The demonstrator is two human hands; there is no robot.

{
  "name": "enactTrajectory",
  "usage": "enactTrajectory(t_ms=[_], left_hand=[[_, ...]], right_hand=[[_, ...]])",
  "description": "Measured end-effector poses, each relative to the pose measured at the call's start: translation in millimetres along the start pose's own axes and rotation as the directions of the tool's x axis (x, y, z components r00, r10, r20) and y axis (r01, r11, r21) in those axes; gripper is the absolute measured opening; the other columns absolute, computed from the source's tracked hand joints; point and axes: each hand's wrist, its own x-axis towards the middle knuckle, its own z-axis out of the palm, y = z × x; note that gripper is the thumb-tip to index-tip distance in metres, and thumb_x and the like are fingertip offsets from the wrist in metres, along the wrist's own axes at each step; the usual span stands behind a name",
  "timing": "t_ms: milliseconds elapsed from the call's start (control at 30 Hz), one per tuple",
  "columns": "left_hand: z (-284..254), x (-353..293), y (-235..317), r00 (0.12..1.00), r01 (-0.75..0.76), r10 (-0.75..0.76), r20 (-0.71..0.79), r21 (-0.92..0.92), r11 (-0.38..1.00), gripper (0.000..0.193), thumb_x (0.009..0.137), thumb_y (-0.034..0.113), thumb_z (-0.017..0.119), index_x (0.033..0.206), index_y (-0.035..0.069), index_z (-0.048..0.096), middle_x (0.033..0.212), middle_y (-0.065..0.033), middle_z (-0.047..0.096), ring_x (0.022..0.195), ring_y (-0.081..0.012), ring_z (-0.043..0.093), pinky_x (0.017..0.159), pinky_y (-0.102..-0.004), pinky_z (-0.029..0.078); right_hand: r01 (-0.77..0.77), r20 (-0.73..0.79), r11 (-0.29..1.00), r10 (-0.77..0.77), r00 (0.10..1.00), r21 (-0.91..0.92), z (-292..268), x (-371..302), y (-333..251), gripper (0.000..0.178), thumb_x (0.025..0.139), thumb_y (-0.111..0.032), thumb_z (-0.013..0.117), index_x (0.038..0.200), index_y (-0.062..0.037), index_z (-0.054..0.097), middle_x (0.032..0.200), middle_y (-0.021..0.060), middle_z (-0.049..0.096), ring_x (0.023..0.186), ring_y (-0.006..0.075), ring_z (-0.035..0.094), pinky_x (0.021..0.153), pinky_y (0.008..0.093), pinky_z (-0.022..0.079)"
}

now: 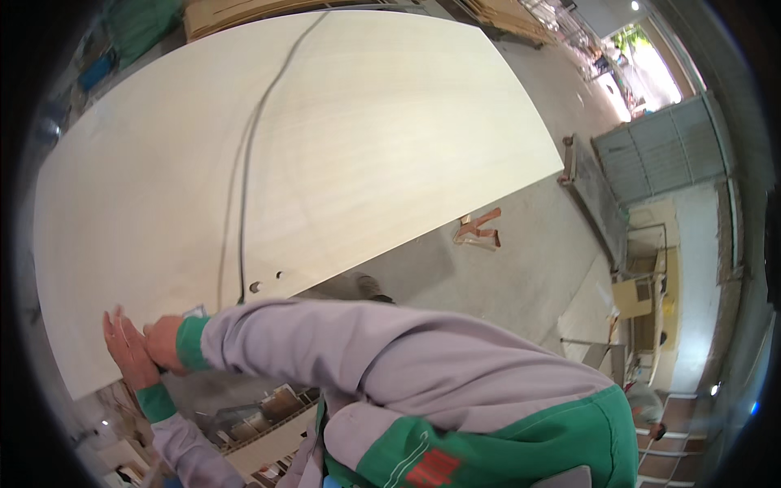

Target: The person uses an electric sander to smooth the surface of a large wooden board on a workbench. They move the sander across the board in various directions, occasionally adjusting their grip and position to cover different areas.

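Note:
A large pale wooden panel (350,146), like a door leaf, lies flat in front of me, with two small round holes near its near edge. Over its near left part, my left hand (130,354) reaches up with its fingers stretched out. Close against it is my right hand (165,343), whose fingers are mostly hidden. Whether anything lies between the hands I cannot make out. A dark hose or cable (243,195) runs across the panel and disappears behind my right sleeve. By the right cuff, a small whitish object (195,311) shows in part.
A reddish-brown clamp-like piece (486,228) lies on the grey floor right of the panel. Farther right stand a low metal cart (598,203) and a grey gate (663,150). Stacked boards (224,15) line the far side. A shelf with boxes (277,407) is below my arms.

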Motion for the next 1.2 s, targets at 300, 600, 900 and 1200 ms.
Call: enactTrajectory(t_ms=[300,600,900,1200], left_hand=[[47,-22,87,0.872,0.035,-0.092,0.481,0.125,0.992,0.049,0.107,0.042,0.042,0.121,0.004,0.07,0.094,-0.0119,0.072,0.081,-0.023,0.066,0.075,-0.0375,0.051],[255,-47,338,0.839,-0.142,0.132,0.527,-0.021,0.99,0.039,0.103,0.035,0.052,0.107,0.002,0.073,0.09,-0.0125,0.072,0.075,-0.0229,0.067,0.071,-0.0376,0.053],[484,-110,594,0.557,0.01,0.283,0.781,-0.347,0.938,0.054,0.085,0.05,0.075,0.113,0.004,0.072,0.106,-0.0184,0.076,0.096,-0.0355,0.074,0.088,-0.0416,0.059],[515,-134,630,0.57,-0.38,0.571,0.591,-0.426,0.821,0.047,0.094,0.049,0.06,0.094,0.004,0.073,0.101,-0.0167,0.068,0.101,-0.0349,0.061,0.086,-0.0479,0.049]], right_hand=[[-0.224,0.055,0.966,0.218,0.974,0.131,-5,-125,46,0.029,0.073,-0.03,0.08,0.096,-0.0122,0.079,0.098,0.0105,0.077,0.09,0.0291,0.075,0.081,0.0419,0.058],[-0.41,-0.145,0.817,0.5,0.854,0.405,-100,-425,158,0.047,0.078,-0.021,0.072,0.118,-0.0001,0.059,0.089,0.0226,0.074,0.084,0.039,0.074,0.075,0.0497,0.058],[-0.724,-0.176,0.606,0.793,0.583,0.33,-180,-736,249,0.074,0.084,-0.036,0.072,0.152,-0.0201,0.049,0.102,0.0205,0.075,0.091,0.0408,0.073,0.077,0.052,0.056],[-0.817,0.042,0.377,0.899,0.437,0.435,-215,-763,295,0.037,0.065,-0.014,0.081,0.096,0.0024,0.07,0.079,0.0095,0.072,0.07,0.0208,0.071,0.062,0.0383,0.057]])
